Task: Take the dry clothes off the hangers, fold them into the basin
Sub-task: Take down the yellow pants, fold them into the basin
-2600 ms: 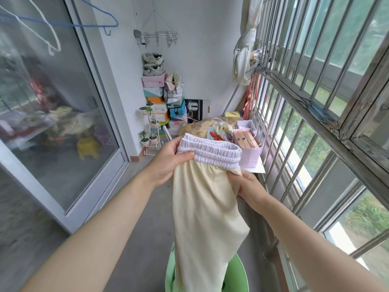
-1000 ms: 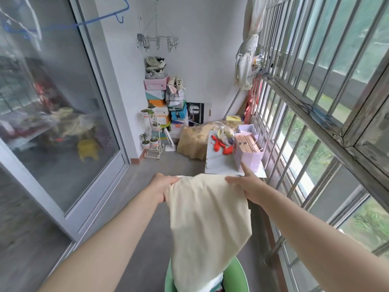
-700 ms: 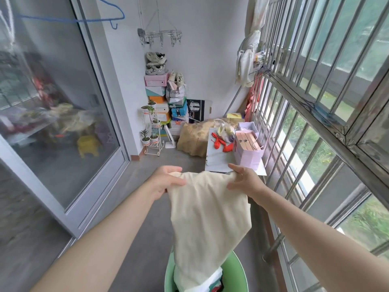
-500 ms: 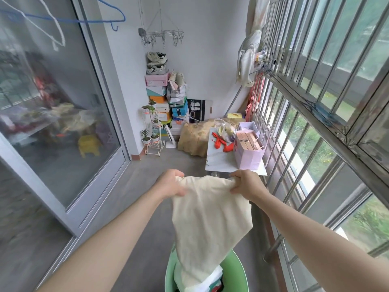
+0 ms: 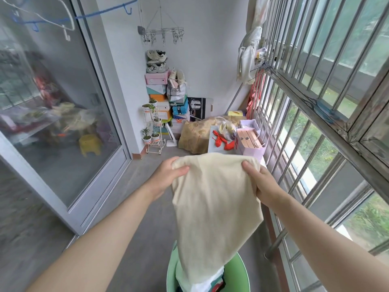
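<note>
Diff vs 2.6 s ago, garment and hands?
The cream fabric garment has been folded over: its white elastic waistband, on top before, is out of sight, and a plain fold is now the top edge. Unchanged: the left hand and right hand grip its upper corners, and its lower end hangs into the green plastic basin.

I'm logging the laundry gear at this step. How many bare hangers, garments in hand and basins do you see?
Bare hangers: 2 (blue hanger, white hanger)
Garments in hand: 1 (cream garment, gripped by left hand and right hand)
Basins: 1 (green basin)
Total: 4
</note>
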### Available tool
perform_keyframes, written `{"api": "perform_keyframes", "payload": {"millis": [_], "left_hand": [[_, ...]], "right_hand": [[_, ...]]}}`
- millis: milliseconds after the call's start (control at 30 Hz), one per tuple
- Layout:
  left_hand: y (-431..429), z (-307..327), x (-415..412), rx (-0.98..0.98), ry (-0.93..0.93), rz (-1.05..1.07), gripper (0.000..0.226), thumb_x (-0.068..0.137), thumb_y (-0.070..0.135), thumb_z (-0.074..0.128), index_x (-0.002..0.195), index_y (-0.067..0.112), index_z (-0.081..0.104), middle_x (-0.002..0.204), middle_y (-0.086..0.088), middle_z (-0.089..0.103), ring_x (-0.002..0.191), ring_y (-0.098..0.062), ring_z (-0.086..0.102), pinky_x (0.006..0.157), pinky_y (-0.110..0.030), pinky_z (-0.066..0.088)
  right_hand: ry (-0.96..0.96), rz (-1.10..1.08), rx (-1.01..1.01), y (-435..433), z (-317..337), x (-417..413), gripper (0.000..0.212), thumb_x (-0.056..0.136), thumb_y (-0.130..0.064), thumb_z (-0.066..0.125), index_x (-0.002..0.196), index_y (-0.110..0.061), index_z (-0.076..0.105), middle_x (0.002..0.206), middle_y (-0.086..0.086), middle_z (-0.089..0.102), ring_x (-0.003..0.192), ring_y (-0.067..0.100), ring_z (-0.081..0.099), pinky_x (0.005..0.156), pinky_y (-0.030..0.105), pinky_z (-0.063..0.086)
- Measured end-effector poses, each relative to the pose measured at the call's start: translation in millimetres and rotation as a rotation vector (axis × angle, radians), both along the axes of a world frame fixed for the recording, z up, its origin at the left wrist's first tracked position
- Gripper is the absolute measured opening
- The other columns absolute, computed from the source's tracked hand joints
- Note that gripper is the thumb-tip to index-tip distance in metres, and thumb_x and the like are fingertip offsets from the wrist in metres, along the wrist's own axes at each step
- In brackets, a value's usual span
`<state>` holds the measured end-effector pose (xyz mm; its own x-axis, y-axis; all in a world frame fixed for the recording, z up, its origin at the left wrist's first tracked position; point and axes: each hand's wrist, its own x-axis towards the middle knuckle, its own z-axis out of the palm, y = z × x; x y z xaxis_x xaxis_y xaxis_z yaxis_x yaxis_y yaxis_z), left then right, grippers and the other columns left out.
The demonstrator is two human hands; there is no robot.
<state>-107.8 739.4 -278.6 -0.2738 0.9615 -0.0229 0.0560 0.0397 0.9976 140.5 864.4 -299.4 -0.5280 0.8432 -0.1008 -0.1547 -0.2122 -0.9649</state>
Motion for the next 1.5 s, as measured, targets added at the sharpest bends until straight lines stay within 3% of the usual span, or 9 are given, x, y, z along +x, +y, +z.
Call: {"api": "perform_keyframes", "payload": {"millis": [267,400,633,867,1000,1133,1267,1400,1500], "left_hand": [[2.8,18.8,15.3,0.04,-0.222,-0.007,0.018,0.093,-0.002,0.048,0.097,0.006,0.064,0.081,0.0,0.075,0.073,-0.01,0.071,0.073,-0.025,0.057],[1.9,24.6,16.9,0.004,-0.227,-0.056,0.017,0.093,-0.001,0.048,0.098,0.005,0.063,0.081,-0.001,0.075,0.072,-0.012,0.071,0.069,-0.025,0.058],[0.8,30.9,18.0,-0.019,-0.423,-0.14,0.023,0.093,0.002,0.043,0.094,0.008,0.065,0.076,-0.005,0.074,0.065,-0.015,0.071,0.062,-0.025,0.058],[1.7,35.6,10.9,0.01,-0.516,-0.054,0.043,0.093,0.005,0.043,0.072,0.016,0.079,0.076,-0.004,0.074,0.064,-0.015,0.071,0.061,-0.027,0.059],[2.8,35.1,7.4,-0.052,-0.613,0.064,0.051,0.099,0.021,0.041,0.066,0.016,0.079,0.075,-0.004,0.075,0.066,-0.015,0.072,0.061,-0.026,0.058],[3.0,34.2,-0.7,0.026,-0.738,0.09,0.066,0.095,0.06,0.027,0.088,0.021,0.08,0.104,-0.006,0.073,0.093,-0.019,0.071,0.086,-0.037,0.05],[-7.1,-12.6,10.8,-0.239,-0.755,-0.017,0.076,0.072,0.081,0.038,0.116,0.026,0.068,0.121,-0.006,0.067,0.115,-0.023,0.061,0.1,-0.042,0.042],[-7.8,-36.5,18.3,-0.261,-0.688,-0.016,0.058,0.085,0.058,0.046,0.117,0.013,0.065,0.116,-0.011,0.069,0.108,-0.022,0.065,0.093,-0.038,0.049],[-6.2,-39.6,18.4,-0.223,-0.421,0.071,0.016,0.086,0.006,0.062,0.102,0.007,0.062,0.09,-0.007,0.074,0.082,-0.019,0.072,0.077,-0.031,0.056]], "right_hand": [[-0.237,0.506,-0.098,-10.8,-33.9,27.0,0.09,0.05,-0.037,0.091,0.128,-0.01,0.054,0.125,0.012,0.063,0.115,0.029,0.061,0.094,0.037,0.051],[-0.219,0.355,-0.186,-18.9,-41.4,21.3,0.077,0.059,-0.033,0.083,0.128,-0.009,0.056,0.119,0.009,0.067,0.111,0.027,0.063,0.101,0.041,0.047],[-0.043,0.27,-0.394,-20.4,-17.9,8.2,0.067,0.04,-0.019,0.068,0.106,-0.008,0.065,0.088,0.015,0.07,0.073,0.03,0.067,0.076,0.038,0.052],[0.018,0.275,-0.433,-17.1,-16.8,-5.3,0.048,0.077,-0.027,0.064,0.122,-0.009,0.061,0.109,0.014,0.069,0.089,0.027,0.069,0.085,0.037,0.055],[-0.061,0.197,-0.437,-10.3,-18.9,-4.7,0.057,0.071,-0.041,0.075,0.12,-0.014,0.065,0.113,0.011,0.069,0.095,0.027,0.068,0.1,0.043,0.045],[-0.065,0.024,-0.344,4.8,-9.4,-10.4,0.081,0.042,-0.053,0.089,0.115,-0.025,0.068,0.116,0.001,0.069,0.113,0.023,0.062,0.109,0.044,0.038],[-0.016,0.092,-0.434,3.9,-1.8,-10.9,0.027,0.068,-0.038,0.075,0.082,-0.017,0.08,0.089,0.007,0.075,0.078,0.023,0.073,0.074,0.035,0.056],[0.068,0.107,-0.515,3.7,-4.0,-3.9,0.04,0.082,-0.035,0.061,0.06,-0.004,0.076,0.066,0.013,0.072,0.057,0.021,0.07,0.047,0.027,0.055],[0.043,0.204,-0.49,0.0,-2.2,2.1,0.054,0.092,-0.046,0.045,0.083,-0.005,0.078,0.089,0.015,0.073,0.077,0.025,0.072,0.071,0.034,0.057]]}}
